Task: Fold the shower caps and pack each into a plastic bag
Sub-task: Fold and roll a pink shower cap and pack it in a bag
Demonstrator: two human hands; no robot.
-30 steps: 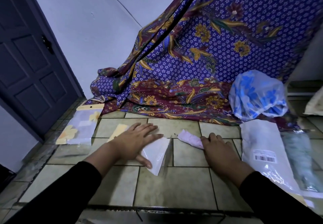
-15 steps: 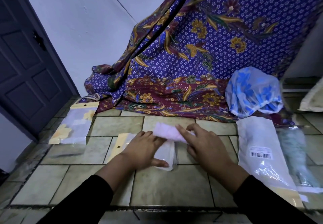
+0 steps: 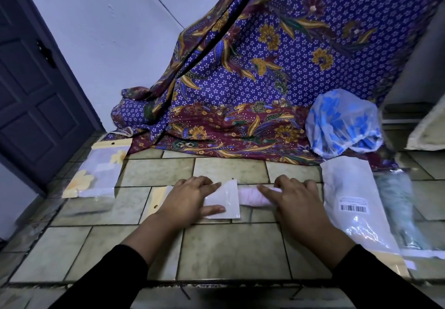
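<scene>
At twelve o'clock we see a cloth (image 3: 277, 79) of violet-blue sprinkled with white flowers, with gold blooms and a maroon border; at two o'clock a blue-flowered shower cap (image 3: 344, 123) is translucent white. In the middle we find a pale pink shower cap (image 3: 250, 197) and a clear plastic bag (image 3: 224, 202) with a yellow strip, at nine o'clock a packed bag (image 3: 94, 176) shows yellow flowers, and the floor tiles (image 3: 231, 248) are greenish beige.

Right hand (image 3: 298, 202) lowered folded pink cap (image 3: 250, 197) beside bag (image 3: 224, 200).
</scene>
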